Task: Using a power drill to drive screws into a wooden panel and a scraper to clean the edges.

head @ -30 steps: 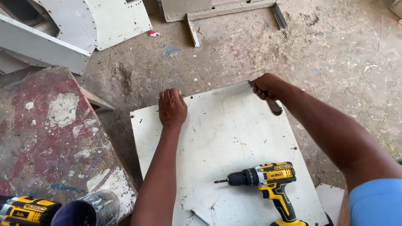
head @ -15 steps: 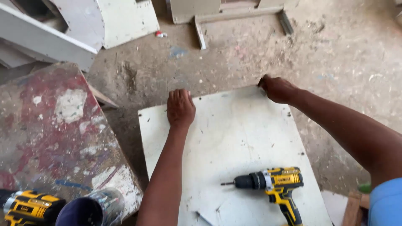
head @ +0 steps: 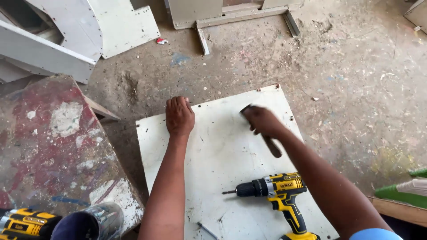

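A white board point(head: 222, 151) lies flat on the dusty floor. My left hand point(head: 179, 116) presses palm-down near its far left corner. My right hand point(head: 263, 121) is over the board's far middle, blurred, closed on a dark, narrow tool point(head: 271, 146) whose handle sticks out toward me. A yellow and black cordless drill point(head: 275, 191) lies on the near part of the board, its bit pointing left. A small screw-like piece point(head: 207, 230) rests on the board's near edge.
A paint-stained red panel point(head: 58, 146) slopes at the left. White cabinet parts point(head: 89, 31) and a frame point(head: 240, 18) lie at the back. A second yellow drill point(head: 24, 224) and a dark cup point(head: 84, 224) sit bottom left. Green objects point(head: 400, 191) lie at the right.
My right hand has moved from the board's far right corner leftward to its far middle with the dark tool. My left hand stays pressed on the board.
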